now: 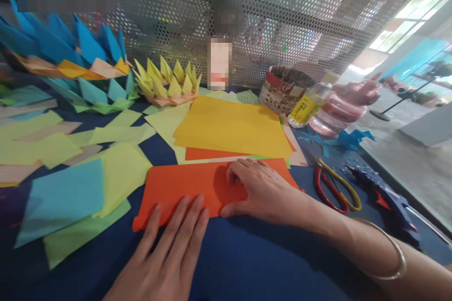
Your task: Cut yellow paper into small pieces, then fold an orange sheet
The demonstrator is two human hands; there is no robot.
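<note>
A sheet of orange paper [183,181], folded over along its near edge, lies in front of me on the dark blue table. My left hand [165,244] rests its spread, straight fingers on the near left part of the sheet. Above the right half arches my right hand [259,188], its fingers curled onto the paper. Its thumb touches the near edge, apart from the other fingers. A ring and a pale bangle [400,258] are on that hand and forearm. Just beyond the sheet is a stack of yellow paper [233,127], with more orange paper underneath.
Scissors [337,186] and a glue gun [384,202] lie at right. Behind them stand a bottle with a yellow label [307,106], a pink container [342,108] and a woven basket [286,87]. Left are loose papers [67,193], a yellow paper lotus [169,82] and a blue one [70,47].
</note>
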